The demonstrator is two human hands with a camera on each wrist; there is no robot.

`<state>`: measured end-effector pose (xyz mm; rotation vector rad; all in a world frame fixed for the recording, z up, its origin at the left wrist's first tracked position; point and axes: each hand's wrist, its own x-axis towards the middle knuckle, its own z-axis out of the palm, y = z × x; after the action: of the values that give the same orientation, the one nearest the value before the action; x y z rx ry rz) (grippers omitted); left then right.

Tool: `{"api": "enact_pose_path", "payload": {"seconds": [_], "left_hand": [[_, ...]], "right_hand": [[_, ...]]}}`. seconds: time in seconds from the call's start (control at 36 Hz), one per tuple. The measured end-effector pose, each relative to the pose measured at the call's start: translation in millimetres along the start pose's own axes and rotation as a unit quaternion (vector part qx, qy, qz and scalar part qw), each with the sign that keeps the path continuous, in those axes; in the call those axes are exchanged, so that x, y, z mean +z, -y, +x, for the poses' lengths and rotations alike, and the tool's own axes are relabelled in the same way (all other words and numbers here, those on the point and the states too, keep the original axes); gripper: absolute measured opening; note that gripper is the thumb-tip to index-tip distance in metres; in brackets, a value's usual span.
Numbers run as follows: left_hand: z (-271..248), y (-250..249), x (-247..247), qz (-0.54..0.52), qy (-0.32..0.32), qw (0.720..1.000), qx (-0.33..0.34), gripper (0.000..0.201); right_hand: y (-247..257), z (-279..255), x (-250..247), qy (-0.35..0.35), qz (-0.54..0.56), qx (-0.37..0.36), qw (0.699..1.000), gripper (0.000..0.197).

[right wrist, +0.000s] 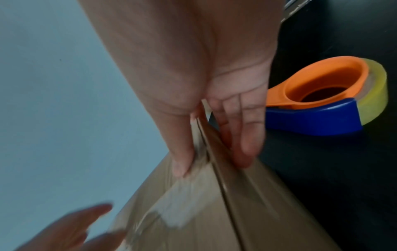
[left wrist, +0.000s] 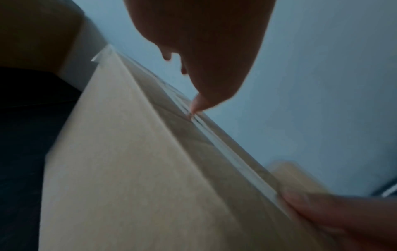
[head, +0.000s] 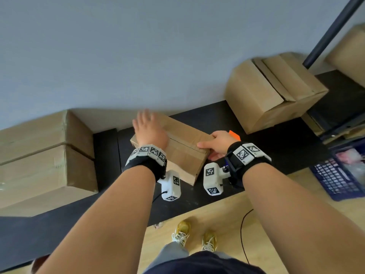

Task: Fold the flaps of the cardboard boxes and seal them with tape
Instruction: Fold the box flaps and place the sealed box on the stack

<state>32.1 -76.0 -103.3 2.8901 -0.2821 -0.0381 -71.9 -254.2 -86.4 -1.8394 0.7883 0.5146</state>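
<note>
A small closed cardboard box [head: 183,153] lies on the black table [head: 276,153], with clear tape [right wrist: 182,203] along its top seam. My left hand [head: 146,123] lies flat on the box's far top, fingers straight; in the left wrist view a fingertip [left wrist: 194,108] touches the taped seam. My right hand [head: 209,149] straddles the box's right end, with its thumb [right wrist: 180,163] on the top and straight fingers [right wrist: 247,144] down the end face. The orange-and-blue tape dispenser [right wrist: 326,101] stands on the table just behind the right hand, untouched.
Two big boxes [head: 45,155] are stacked at the left. A larger box [head: 272,95] with loosely folded flaps sits at the back right, beside a black pole [head: 331,32]. A blue crate [head: 339,175] stands on the floor at the right. The wall is close behind.
</note>
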Motion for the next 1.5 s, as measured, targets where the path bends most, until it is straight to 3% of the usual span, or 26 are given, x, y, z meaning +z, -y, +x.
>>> {"api": "enact_pose_path", "payload": {"seconds": [0.11,0.19,0.28,0.5,0.69,0.75,0.89,1.03,1.14,1.39,1.5], "left_hand": [[-7.7,-20.6,-1.5,-0.006,0.089,0.98,0.179,0.053],[-12.5,-29.4,1.2,-0.027,0.209,0.958,0.195,0.072],[-7.5,-29.1,0.0,-0.004,0.246,0.949,0.196,0.084],[-12.9,-39.1,14.7,0.126,0.128,0.966,0.186,0.086],[-27.0,-61.2,28.8,0.146,0.05,0.988,0.029,0.091],[-28.6,-65.6,32.8,0.121,0.045,0.992,0.012,0.092],[-32.5,-66.1,46.0,0.031,0.024,0.998,0.041,0.088],[-28.1,-63.8,47.9,0.019,0.014,0.999,0.045,0.086],[-29.0,-63.4,49.7,0.021,0.009,0.999,0.046,0.086],[-28.3,-62.2,49.6,0.033,-0.003,0.998,0.046,0.086],[-29.0,-62.0,47.9,0.041,-0.006,0.998,0.049,0.086]], "right_hand": [[1.8,8.1,-1.7,-0.082,-0.009,-0.041,0.996,0.042],[0.2,15.0,-3.8,-0.12,0.024,-0.055,0.991,0.062],[-6.4,20.3,-7.9,-0.135,0.06,-0.062,0.987,0.06],[-25.5,29.4,-19.6,-0.205,0.044,-0.066,0.976,0.035],[-53.5,16.8,-34.2,-0.234,-0.066,-0.009,0.97,0.028],[-65.6,18.2,-36.3,-0.233,-0.104,0.02,0.967,0.028],[-88.3,22.4,-26.9,-0.177,-0.165,0.088,0.966,0.043],[-98.7,36.9,-10.5,-0.108,-0.245,0.139,0.953,0.051],[-102.1,42.0,-2.6,-0.118,-0.281,0.144,0.941,0.043],[-94.3,49.5,-7.9,-0.12,-0.252,0.158,0.947,0.046],[-86.6,44.1,-14.0,-0.149,-0.191,0.151,0.959,0.046]]}}
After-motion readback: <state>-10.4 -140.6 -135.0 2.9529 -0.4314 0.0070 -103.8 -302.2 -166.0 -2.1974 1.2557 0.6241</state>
